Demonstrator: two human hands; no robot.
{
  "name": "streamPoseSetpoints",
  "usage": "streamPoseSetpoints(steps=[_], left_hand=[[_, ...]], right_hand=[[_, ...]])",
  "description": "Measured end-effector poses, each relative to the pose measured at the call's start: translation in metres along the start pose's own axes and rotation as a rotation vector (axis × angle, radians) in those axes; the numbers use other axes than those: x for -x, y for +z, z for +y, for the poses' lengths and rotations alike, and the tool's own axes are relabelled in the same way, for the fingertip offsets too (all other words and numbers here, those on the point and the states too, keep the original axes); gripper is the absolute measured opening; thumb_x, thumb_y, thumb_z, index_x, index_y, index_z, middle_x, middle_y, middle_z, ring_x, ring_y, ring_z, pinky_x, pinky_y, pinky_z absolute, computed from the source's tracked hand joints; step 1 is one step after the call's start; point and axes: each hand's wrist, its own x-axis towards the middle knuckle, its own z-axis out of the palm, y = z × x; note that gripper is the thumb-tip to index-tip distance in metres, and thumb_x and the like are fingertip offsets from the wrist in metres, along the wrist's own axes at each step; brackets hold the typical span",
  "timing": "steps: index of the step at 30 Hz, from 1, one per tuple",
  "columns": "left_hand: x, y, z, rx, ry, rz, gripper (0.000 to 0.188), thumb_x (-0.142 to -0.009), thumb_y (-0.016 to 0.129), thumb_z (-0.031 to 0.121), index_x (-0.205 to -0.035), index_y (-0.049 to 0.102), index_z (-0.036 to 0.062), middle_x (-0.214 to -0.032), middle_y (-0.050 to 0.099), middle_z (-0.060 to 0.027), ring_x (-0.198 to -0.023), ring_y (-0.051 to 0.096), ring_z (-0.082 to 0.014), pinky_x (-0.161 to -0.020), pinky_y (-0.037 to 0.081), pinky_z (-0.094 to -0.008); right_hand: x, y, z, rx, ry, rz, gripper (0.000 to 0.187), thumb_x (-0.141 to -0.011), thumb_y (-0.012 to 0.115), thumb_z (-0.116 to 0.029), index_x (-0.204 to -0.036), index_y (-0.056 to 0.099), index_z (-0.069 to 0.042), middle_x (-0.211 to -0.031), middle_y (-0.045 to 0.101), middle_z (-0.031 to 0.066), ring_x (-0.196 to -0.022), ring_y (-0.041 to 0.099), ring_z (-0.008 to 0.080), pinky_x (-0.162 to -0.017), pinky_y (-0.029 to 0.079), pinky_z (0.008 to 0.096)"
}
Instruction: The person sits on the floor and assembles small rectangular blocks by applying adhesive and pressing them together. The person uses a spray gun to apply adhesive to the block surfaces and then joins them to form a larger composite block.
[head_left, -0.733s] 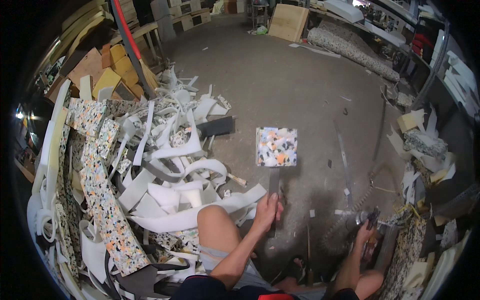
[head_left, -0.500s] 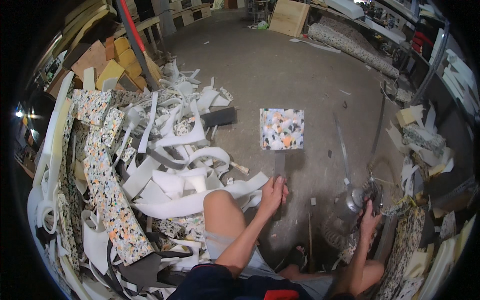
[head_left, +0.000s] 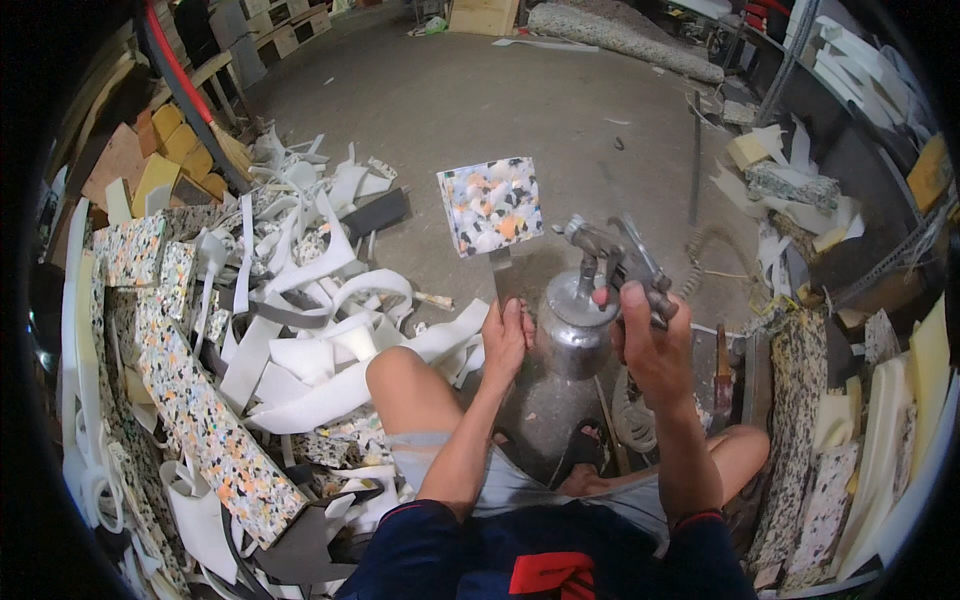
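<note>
My left hand (head_left: 506,338) grips a thin flat handle (head_left: 500,270) that carries a square piece of multicoloured speckled foam (head_left: 490,205), held up above the concrete floor. My right hand (head_left: 648,338) is closed around the grip of a metal spray gun (head_left: 610,262). Its round silver cup (head_left: 576,318) hangs just right of my left hand. The gun's nozzle points toward the foam square, a short gap away. My bare knees show below both hands.
A large heap of white foam strips (head_left: 300,320) and speckled foam slabs (head_left: 200,420) fills the left side. Yellow foam blocks (head_left: 165,165) lie far left. Foam offcuts and shelving (head_left: 850,200) line the right. A coiled hose (head_left: 700,255) lies on the floor.
My right hand has lifted the spray gun from low at the right up to beside the foam square. The foam square on its handle has been raised closer to me.
</note>
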Motion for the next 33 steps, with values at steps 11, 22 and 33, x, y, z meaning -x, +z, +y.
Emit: streamPoseSetpoints(steps=[11,22,33], left_hand=[[-0.003,-0.002,-0.012,0.052,-0.007,0.000,0.033,-0.108,0.047,0.034,-0.102,0.052,0.0022,-0.065,0.052,-0.0024,-0.049,0.048,-0.0092,-0.044,0.040,-0.0252],[-0.010,-0.017,-0.038,-0.193,0.191,0.044,0.033,-0.106,0.050,0.025,-0.119,0.060,-0.0032,-0.109,0.067,-0.0147,-0.103,0.060,-0.0247,-0.096,0.044,-0.0349],[-0.010,-0.018,-0.045,-0.076,0.139,0.029,0.032,-0.105,0.054,0.027,-0.113,0.062,-0.0023,-0.100,0.068,-0.0146,-0.094,0.062,-0.0236,-0.087,0.048,-0.0353]], right_hand=[[-0.024,0.024,-0.011,0.158,-0.052,0.028,0.033,-0.102,0.057,-0.026,-0.080,0.067,-0.003,-0.058,0.052,-0.0036,-0.050,0.045,0.0037,-0.047,0.033,0.0236],[-0.010,0.022,-0.006,0.038,-0.098,-0.218,0.028,-0.103,0.055,-0.024,-0.088,0.067,-0.003,-0.061,0.057,-0.0024,-0.048,0.046,0.0039,-0.044,0.034,0.0222],[-0.004,0.013,-0.022,-0.007,0.095,-0.330,0.036,-0.102,0.060,-0.031,-0.085,0.065,0.000,-0.067,0.058,-0.0007,-0.063,0.050,0.0069,-0.055,0.040,0.0264]])
